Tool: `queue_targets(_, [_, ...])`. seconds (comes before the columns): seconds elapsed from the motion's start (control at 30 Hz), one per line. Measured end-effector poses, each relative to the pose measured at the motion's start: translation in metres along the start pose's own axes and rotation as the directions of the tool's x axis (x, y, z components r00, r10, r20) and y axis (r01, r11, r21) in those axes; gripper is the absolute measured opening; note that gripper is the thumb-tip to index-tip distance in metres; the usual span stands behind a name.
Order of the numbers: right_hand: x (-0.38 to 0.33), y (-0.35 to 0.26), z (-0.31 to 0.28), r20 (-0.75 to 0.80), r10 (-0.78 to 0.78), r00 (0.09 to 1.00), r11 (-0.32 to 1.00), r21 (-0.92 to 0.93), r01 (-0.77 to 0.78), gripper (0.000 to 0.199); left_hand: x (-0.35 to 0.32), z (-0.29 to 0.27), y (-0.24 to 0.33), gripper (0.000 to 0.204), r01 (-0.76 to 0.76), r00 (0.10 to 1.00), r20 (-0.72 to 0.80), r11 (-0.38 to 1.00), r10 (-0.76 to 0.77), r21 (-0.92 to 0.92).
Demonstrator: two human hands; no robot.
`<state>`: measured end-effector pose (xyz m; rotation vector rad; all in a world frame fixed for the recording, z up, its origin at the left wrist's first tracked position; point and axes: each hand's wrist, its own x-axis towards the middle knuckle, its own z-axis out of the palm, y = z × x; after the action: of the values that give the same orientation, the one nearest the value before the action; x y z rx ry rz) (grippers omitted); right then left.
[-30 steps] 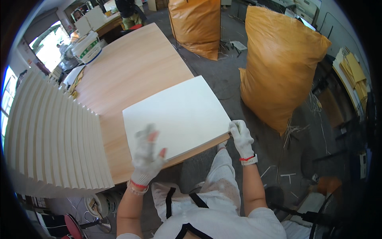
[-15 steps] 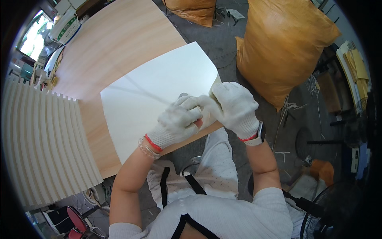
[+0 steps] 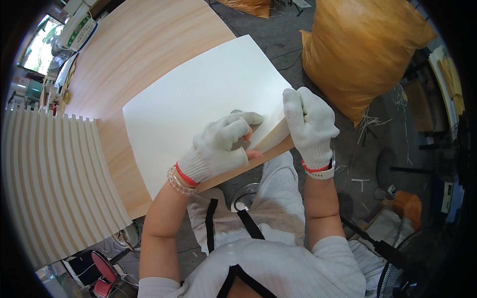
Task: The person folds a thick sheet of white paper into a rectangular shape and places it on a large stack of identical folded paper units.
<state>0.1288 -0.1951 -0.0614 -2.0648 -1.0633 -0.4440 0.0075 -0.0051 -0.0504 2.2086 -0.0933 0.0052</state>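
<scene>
A large white sheet (image 3: 184,109) lies at the right end of a wood-grain table (image 3: 149,44). Its near right part curves up off the tabletop, showing a cream underside. My right hand (image 3: 313,126), in a white knit glove, pinches the sheet's raised right edge, the fingers wrapped over it. On the sheet to the left rests my left hand (image 3: 213,144), gloved too, its thumb and index finger spread apart and bare at the tips. Nothing shows between those fingers. Part of the sheet beneath the left hand is hidden.
A stack of white strips with wavy edges (image 3: 59,184) occupies the table's left end. Beyond the right side stands a bulging orange sack (image 3: 362,54) on the dark floor. A black fan (image 3: 412,268) is at the lower right, and a red chair (image 3: 104,273) at the lower left.
My right hand has moved right and slightly away from the left hand, drawing the sheet's edge along. The left hand's fingers have spread apart, and the sheet's lifted part has opened out.
</scene>
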Motion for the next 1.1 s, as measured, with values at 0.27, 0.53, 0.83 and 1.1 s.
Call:
queue_targets(0.27, [0.004, -0.010, -0.004, 0.013, 0.198, 0.980, 0.960, 0.201, -0.196, 0.033, -0.007, 0.011, -0.008, 0.049, -0.043, 0.983, -0.184, 0.986, 0.013, -0.160])
queue_targets(0.53, [-0.001, -0.001, 0.002, -0.039, 0.041, 0.998, 0.997, 0.072, -0.038, 0.021, 0.000, 0.005, -0.004, 0.044, -0.129, 0.991, -0.034, 0.991, 0.130, 0.014])
queue_targets(0.83, [0.000, -0.006, -0.002, 0.012, 0.192, 0.981, 0.955, 0.230, -0.190, 0.040, 0.000, 0.012, -0.008, 0.043, -0.203, 0.966, -0.155, 0.979, 0.205, 0.027])
queue_targets(1.1, [0.001, -0.006, 0.004, -0.043, 0.183, 0.982, 0.968, 0.184, -0.172, 0.036, 0.002, 0.007, -0.005, 0.046, -0.148, 0.987, -0.062, 0.989, 0.148, 0.011])
